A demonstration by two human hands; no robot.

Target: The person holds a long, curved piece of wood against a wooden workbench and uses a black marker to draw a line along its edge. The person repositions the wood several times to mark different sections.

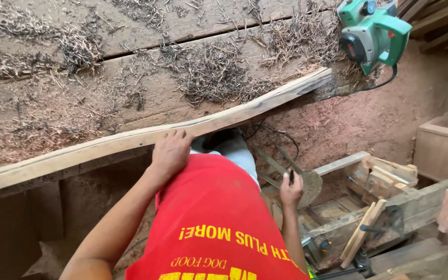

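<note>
My left hand (170, 151) lies palm down on a long, bent strip of wood (182, 129), fingers curled over its upper edge and pressing it against the near edge of the desk (79, 103). The strip runs along that edge with its long axis slanting from the lower left up to the upper right, and it bows gently in the middle. Its far end points toward a green electric planer (373, 32) that sits at the desk's right corner, near the tip but not touching it. Shavings (213, 72) and sawdust are strewn over the desk boards.

My right hand (290, 191) hangs lower, beside my red shirt (219, 223), closed around a small dark thing (291, 177); it may be a pencil or a short tool, I cannot tell which.

On the floor to the right stands an open wooden crate (369, 171) with short offcuts of wood lying inside it. Further right is a bigger plain wooden box (442, 140); what it holds is out of sight. Loose sticks (361, 233) lean near the crate.
</note>
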